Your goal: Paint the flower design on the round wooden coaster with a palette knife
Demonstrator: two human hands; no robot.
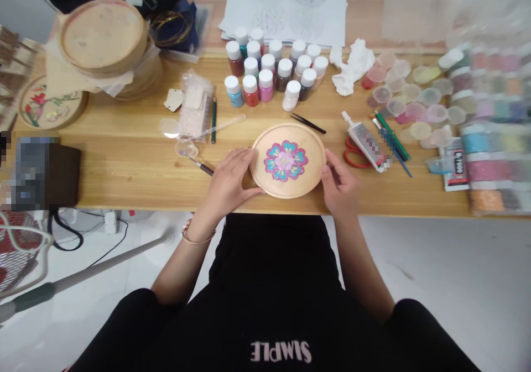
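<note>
A round wooden plaque (259, 164) with a raised rim lies flat on the wooden table, bearing a pink, turquoise and blue flower design (285, 161). My left hand (228, 181) rests on its left rim, fingers curved over the edge. On the opposite side, my right hand (340, 187) grips the right rim. Black tweezers (307, 123) lie just beyond the plaque. A fine paintbrush (201, 166) lies near my left hand, its tip in a small clear cup (186, 148).
Several white-capped paint bottles (269, 68) stand behind the plaque. To the right lie a glue tube (365, 142), red-handled scissors (352, 153), several small pots (418, 104) and glitter packets (498, 162). Stacked wooden discs (103, 37) sit back left. A pole (83, 270) runs below the table edge.
</note>
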